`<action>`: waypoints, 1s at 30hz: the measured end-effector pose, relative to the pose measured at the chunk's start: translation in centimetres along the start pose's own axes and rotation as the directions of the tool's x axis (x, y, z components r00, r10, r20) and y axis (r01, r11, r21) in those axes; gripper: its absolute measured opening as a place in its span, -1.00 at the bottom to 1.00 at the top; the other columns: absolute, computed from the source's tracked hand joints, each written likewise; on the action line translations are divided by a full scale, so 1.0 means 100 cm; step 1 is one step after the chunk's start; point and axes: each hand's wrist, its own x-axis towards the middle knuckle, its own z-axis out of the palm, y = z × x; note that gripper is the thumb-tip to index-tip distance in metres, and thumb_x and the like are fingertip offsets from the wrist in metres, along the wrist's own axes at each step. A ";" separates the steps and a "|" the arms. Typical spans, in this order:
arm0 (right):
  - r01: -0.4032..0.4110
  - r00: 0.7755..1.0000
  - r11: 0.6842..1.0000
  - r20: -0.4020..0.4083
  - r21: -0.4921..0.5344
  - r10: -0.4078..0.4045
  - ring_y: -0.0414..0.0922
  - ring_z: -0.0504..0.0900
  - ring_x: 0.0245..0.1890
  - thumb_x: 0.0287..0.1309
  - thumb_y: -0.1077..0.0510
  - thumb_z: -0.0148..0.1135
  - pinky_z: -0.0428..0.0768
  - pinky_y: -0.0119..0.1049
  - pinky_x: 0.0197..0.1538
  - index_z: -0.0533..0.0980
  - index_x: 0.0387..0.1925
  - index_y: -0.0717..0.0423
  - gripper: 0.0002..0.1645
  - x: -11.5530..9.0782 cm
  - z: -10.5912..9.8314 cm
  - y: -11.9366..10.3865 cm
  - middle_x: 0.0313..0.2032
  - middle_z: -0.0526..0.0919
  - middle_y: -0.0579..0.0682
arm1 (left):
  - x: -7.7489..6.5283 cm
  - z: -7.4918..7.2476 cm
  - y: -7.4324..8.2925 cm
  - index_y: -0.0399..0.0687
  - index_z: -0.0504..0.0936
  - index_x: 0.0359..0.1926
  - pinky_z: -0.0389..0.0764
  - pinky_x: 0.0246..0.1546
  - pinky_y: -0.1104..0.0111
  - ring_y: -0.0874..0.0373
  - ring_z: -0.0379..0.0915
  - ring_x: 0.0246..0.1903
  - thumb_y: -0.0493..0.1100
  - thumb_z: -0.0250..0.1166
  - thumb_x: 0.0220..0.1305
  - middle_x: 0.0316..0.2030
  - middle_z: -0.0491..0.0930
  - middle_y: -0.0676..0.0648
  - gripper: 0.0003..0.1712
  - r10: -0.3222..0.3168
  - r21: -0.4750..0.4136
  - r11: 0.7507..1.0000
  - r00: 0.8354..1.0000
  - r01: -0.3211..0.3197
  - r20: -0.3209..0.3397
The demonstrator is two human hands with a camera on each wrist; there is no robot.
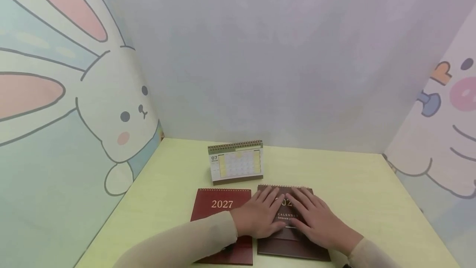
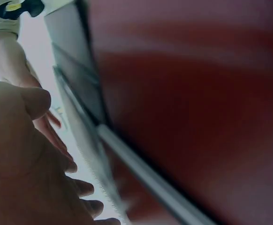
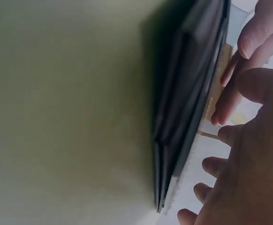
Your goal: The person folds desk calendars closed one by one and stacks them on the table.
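We've got both hands palm-down over the dark-brown, rectangular, spiral-topped desk cal. (image 1: pixel 286 241), which lies on the pale yellow-green tabletop (image 1: pixel 353 181), front & R of centre. L hand (image 1: pixel 261 215) covers its L side, R hand (image 1: pixel 320 221) its R side; fingers straight, moderately spread, gripping nothing, tips up near the spiral edge. Thumbs point inward w/ a gap btwn them, so we can read part of the cover lettering. Can't tell from the wrist views how firmly, or if, every fingertip touches.

Just L of it, w/ a narrow strip of table btwn, is the maroon, rectangular, spiral-topped cal. marked 2027 (image 1: pixel 217 204); the cream L sleeve (image 1: pixel 186 237) passes over it. Behind both, the white-paged, green-headed tent cal. (image 1: pixel 238 164) stands upright, showing 07.

Step in hand, we'd judge: flattening or squaring up the brown cal. Next move, we think, calls for light, even pressure from both palms, then fingers curled under the side edges if it's to be lifted, w/ the L forearm kept off the maroon one.
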 end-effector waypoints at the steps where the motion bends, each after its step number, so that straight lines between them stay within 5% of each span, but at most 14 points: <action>1: -0.007 1.000 1.000 0.020 0.008 0.006 0.36 0.37 0.82 0.78 -0.28 0.24 0.49 0.51 0.69 0.43 0.81 -0.04 -0.18 0.000 0.001 0.000 0.83 0.39 0.18 | 0.000 0.001 0.000 0.24 -0.03 0.98 0.19 0.95 -0.02 0.01 -0.18 0.99 0.55 -0.14 0.84 0.98 -0.08 0.04 -0.01 -0.002 0.006 1.000 1.000 0.002 0.005; 13: -0.111 0.973 0.988 0.214 0.108 0.086 0.47 0.10 0.91 0.81 -0.38 0.11 0.14 0.72 0.77 0.31 0.87 -0.03 -0.09 0.005 0.010 0.001 0.91 0.12 0.31 | 0.001 0.009 -0.002 0.39 -0.06 0.98 0.08 0.98 -0.04 0.07 -0.21 0.99 0.59 -0.18 0.82 0.99 -0.15 0.10 -0.03 -0.013 0.090 0.996 1.000 0.012 0.019; 30: -0.105 0.959 0.991 0.270 0.079 0.081 0.51 0.09 0.90 0.84 -0.35 0.08 0.14 0.72 0.77 0.27 0.88 0.09 -0.06 0.007 0.003 -0.004 0.91 0.09 0.38 | 0.002 0.007 0.000 0.41 -0.11 0.98 0.07 0.98 -0.01 0.10 -0.26 0.99 0.57 -0.18 0.83 0.99 -0.19 0.13 -0.04 -0.029 0.086 0.996 0.998 0.024 0.060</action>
